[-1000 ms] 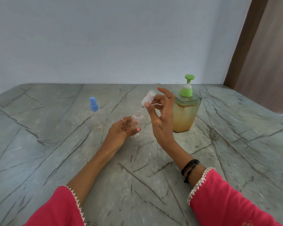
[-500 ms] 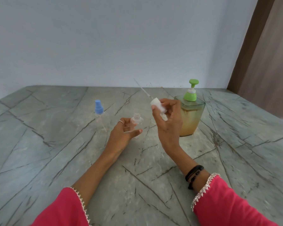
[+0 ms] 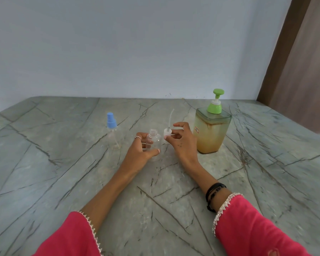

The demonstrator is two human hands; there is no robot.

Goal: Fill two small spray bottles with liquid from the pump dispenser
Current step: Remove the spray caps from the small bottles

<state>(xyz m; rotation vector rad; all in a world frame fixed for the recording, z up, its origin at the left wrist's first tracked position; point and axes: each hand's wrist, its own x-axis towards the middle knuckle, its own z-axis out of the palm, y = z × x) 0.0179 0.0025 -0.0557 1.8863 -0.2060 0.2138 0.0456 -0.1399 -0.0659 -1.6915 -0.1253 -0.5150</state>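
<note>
Two hands work close together at the middle of the stone counter [image 3: 266,182]. Nearest you, your left hand [image 3: 139,151] curls round the open clear bottle [image 3: 153,142], thumb across its front, holding it upright on the surface. Just beside it, your right hand [image 3: 181,139] pinches the white spray cap [image 3: 167,133] at thumb and fingertips, dip tube [image 3: 171,117] pointing up, the other fingers loosely spread.

Set that cap down where it cannot roll and where the tube touches as little of the counter as possible, then free the right hand for the pump. Keep the left grip low on the bottle so the neck stays clear, and bring the mouth directly under the nozzle before pressing; the opening looks narrow, so I judge short, gentle strokes will spill least.

Further left stands the second spray bottle [image 3: 112,133], blue cap on, apart from your hands. Beyond your right hand sits the pump dispenser [image 3: 211,132], green head up, amber liquid inside.

Whether the cap rests on the counter you cannot tell. The clear bottle's base is hard to make out, and which way the spout faces is unclear.
</note>
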